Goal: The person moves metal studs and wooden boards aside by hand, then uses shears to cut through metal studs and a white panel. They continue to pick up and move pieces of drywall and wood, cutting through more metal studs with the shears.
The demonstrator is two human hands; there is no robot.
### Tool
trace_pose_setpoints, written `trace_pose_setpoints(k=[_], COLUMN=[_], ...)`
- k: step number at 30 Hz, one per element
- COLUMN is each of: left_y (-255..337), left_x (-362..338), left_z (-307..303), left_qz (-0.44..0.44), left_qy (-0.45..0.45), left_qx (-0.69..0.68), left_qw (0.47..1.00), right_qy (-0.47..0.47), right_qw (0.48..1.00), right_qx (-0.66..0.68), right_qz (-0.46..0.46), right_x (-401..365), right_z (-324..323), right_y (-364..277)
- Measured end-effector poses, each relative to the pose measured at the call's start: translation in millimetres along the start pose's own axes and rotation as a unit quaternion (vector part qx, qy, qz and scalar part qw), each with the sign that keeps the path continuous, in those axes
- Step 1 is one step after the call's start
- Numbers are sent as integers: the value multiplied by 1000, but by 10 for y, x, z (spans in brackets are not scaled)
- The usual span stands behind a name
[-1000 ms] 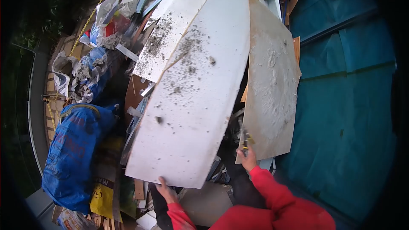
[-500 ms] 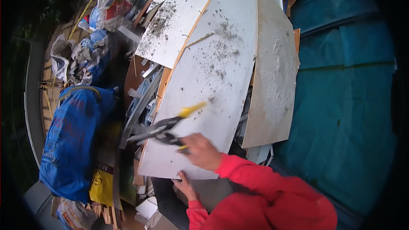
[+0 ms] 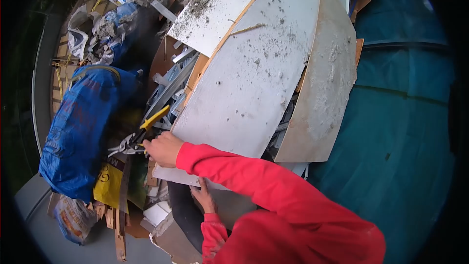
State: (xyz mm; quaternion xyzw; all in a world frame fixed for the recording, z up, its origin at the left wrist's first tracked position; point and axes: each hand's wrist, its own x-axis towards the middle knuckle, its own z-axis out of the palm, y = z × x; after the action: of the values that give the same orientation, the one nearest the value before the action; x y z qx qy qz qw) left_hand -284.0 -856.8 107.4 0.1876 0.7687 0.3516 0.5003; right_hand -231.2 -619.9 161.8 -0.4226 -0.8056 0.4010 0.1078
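Our right hand grips one pair of snips just beyond the left edge of one long white board, jaws pointing down-left, yellow handle up-right. The board's long axis slants from lower left to upper right. Our left hand touches its near edge; we cannot tell whether it grips. One tan board lies to the right.

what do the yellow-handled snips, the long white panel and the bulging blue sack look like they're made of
Yellow-handled grey snips: likely metal head, from its sheen; handles probably plastic-covered, smoothly yellow.
Long white panel: perhaps painted plasterboard or wood, flat and matte.
Bulging blue sack: seemingly plastic, by its shiny creases.
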Motion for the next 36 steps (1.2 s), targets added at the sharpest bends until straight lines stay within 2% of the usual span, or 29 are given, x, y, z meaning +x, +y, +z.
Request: trace_pose_setpoints(k=[4, 6, 8, 9, 10, 11, 13, 16, 20, 22, 23, 24, 25, 26, 27, 28, 29, 32, 36], left_y=[-157, -48, 151, 249, 316, 363, 408, 368, 309, 346, 410, 517, 415, 399, 383, 356, 383, -34, -178], left_x=[-173, -550, -867, -1019, -1147, -1252, -1439, -1618, -1632, -1515, -1433, -1358, -1209, -1018, -873, -708, -581, 72, 458], left_z=[-128, -140, -72, -101, -86, -84, -62, -7, 19, -18, -37, -48, -115, -59, 4, 23, 6, -229, -353], left_qz=[50, 46, 82, 13, -4, -14, -10, 14, 55, 79, 90, 93, 120, 148, 76, 63, -16, -96, -206], left_qy=[-8, -13, -9, -47, -73, -94, -117, -117, -103, -97, -98, -98, -113, -131, -137, -171, -166, -135, -118], left_qx=[30, 42, 76, 69, 59, 48, 35, 20, 10, 10, 32, 79, 169, 123, -18, -73, -87, -73, -117], left_qw=[998, 998, 994, 996, 996, 994, 992, 993, 993, 992, 991, 988, 972, 973, 987, 981, 982, 984, 964], right_qy=[15, 24, 89, 51, 13, 17, 32, -20, 53, 113, 192, 173, 209, 168, 268, 235, 233, 217, 161], right_qw=[1000, 999, 993, 996, 996, 996, 995, 996, 992, 983, 972, 975, 970, 981, 958, 970, 971, 976, 987], right_qx=[-3, -2, -24, -36, -53, -51, -47, -54, -64, -113, -83, -82, -71, -67, -65, -36, -25, -20, -2], right_qz=[-15, -42, -67, -70, -68, -74, -84, -62, -94, -94, -109, -113, -104, -72, -78, -57, -47, -1, 29], right_x=[-263, -553, -853, -998, -1134, -1263, -1475, -1618, -1697, -1625, -1550, -1457, -1330, -1158, -978, -790, -632, -121, 258], right_z=[-234, -448, -631, -779, -923, -1008, -1142, -1293, -1295, -1163, -1075, -897, -792, -715, -517, -299, -144, 322, 586], right_y=[-167, -351, -518, -627, -712, -777, -896, -997, -978, -920, -832, -750, -691, -656, -551, -461, -372, -54, 260])
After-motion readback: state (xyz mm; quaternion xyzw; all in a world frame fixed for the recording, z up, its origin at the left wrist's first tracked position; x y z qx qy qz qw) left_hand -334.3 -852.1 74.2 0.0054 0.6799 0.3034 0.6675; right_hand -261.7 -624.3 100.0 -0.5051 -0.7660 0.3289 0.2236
